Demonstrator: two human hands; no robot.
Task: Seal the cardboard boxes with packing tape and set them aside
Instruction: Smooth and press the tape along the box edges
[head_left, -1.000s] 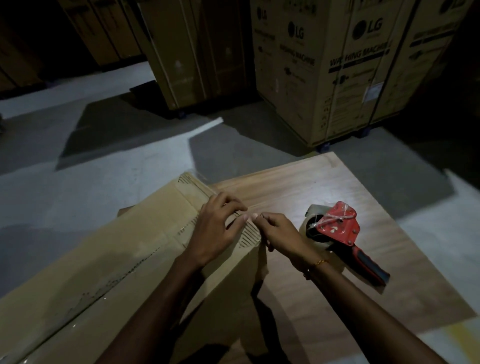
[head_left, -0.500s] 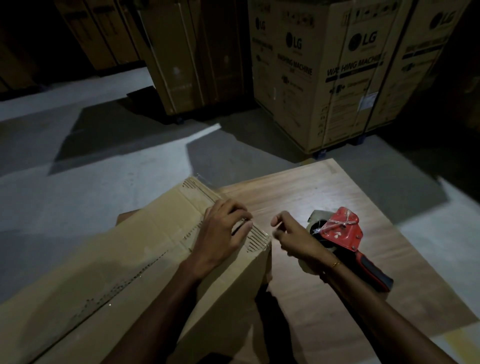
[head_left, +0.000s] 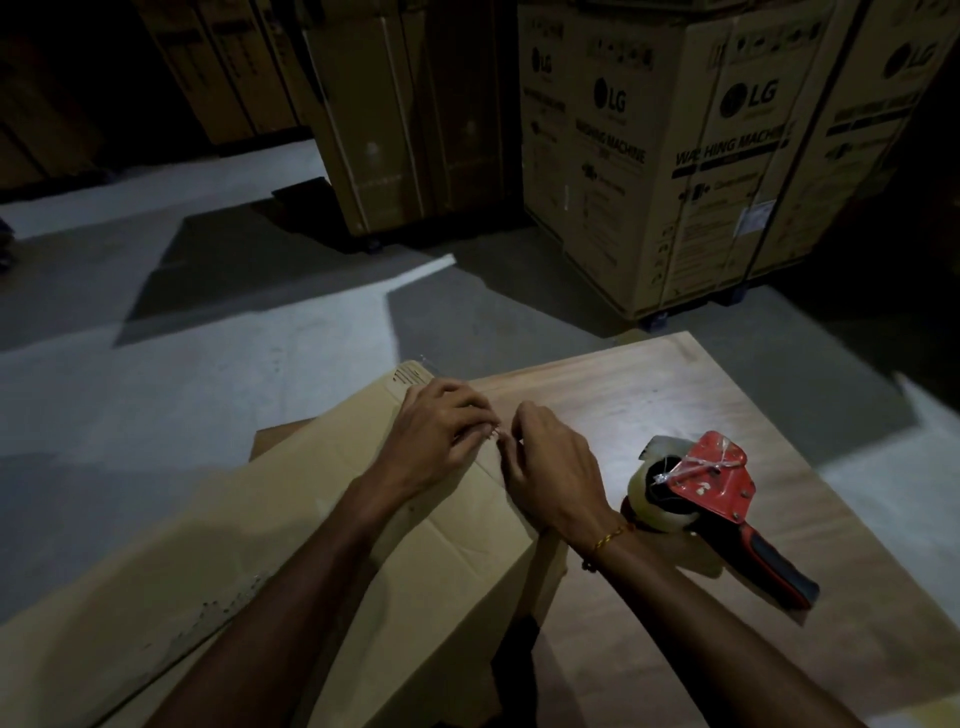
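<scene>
A long cardboard box (head_left: 291, 525) lies flat on the wooden table (head_left: 639, 400), with a seam running along its top. My left hand (head_left: 441, 431) sits on the box's far end with its fingers curled at the edge. My right hand (head_left: 550, 467) is right beside it, fingertips meeting the left ones. Between them both hands pinch a thin glint of clear packing tape (head_left: 496, 434) at the box's end edge. A red tape dispenser (head_left: 696, 488) with a roll of clear tape lies on its side on the table, just right of my right wrist.
Big LG washing-machine cartons (head_left: 675, 156) stand on the floor beyond the table at the right. A tall plain carton (head_left: 395, 130) stands behind the middle. Grey concrete floor (head_left: 182, 374) stretches to the left. The light is dim.
My right hand, which had drawn back toward the dispenser half a second ago, has returned to the box's end edge and meets my left fingertips. The left hand stayed on the box.
</scene>
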